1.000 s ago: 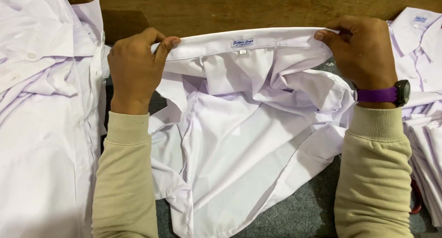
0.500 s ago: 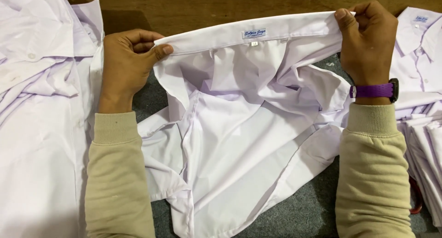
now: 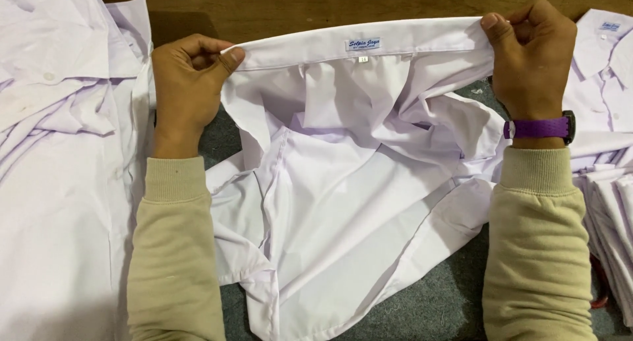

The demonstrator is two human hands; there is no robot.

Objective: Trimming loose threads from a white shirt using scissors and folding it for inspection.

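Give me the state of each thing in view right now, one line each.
Left hand: pinching the collar's left end.
Right hand: gripping the collar's right end.
White shirt: collar stretched taut between the hands, body crumpled and open on the grey surface.
Loose shirts: lying rumpled to the left.
Folded shirts: stacked at the right.
Purple watch: strapped on the right wrist.

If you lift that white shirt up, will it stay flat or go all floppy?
Probably floppy: below the collar, stretched between the left hand and right hand, the white shirt sags in wrinkles. It looks thin, so likely light. The collar seems a bit stiffer.
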